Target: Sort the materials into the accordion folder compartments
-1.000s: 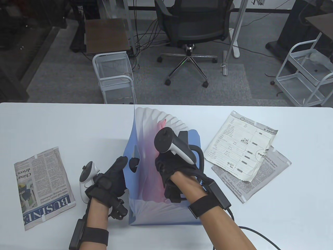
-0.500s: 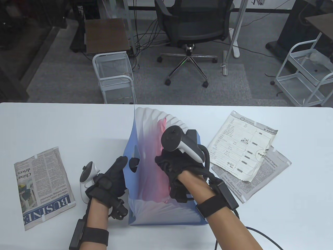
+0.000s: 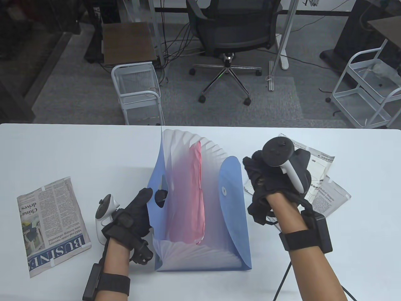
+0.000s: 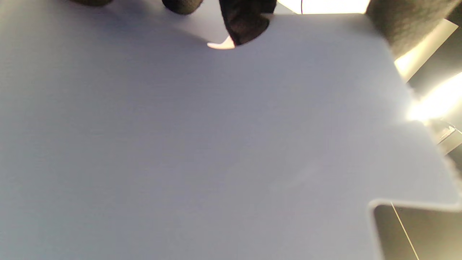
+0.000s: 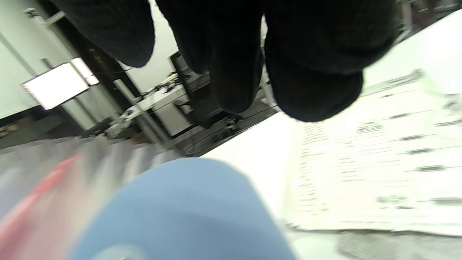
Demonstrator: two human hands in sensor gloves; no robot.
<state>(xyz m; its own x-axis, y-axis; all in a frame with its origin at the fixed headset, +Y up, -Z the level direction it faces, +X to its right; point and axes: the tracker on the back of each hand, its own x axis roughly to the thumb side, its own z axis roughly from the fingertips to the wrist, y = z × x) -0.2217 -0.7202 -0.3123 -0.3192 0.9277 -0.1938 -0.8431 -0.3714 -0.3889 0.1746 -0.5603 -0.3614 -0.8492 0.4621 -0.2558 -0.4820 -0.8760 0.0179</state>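
Observation:
A translucent blue accordion folder (image 3: 233, 219) stands fanned open at the table's middle. A pink sheet (image 3: 196, 188) sits in one of its middle compartments. My left hand (image 3: 153, 195) grips the folder's left wall, thumb inside and fingers outside; that wall fills the left wrist view (image 4: 216, 144). My right hand (image 3: 255, 175) hovers to the right of the folder, over a white printed form (image 3: 321, 158), with nothing in it. In the right wrist view its fingers (image 5: 310, 72) hang above the form (image 5: 379, 162), beside the folder's blue flap (image 5: 187, 209).
A folded newspaper (image 3: 51, 225) lies at the left of the table. Another newspaper (image 3: 333, 194) lies under the white form at the right. An office chair (image 3: 231, 34) and two white wire carts (image 3: 138, 91) stand beyond the far edge.
My right hand has come out of the folder and moved right, over the white form. The pink sheet stays in its compartment. My left hand has not moved.

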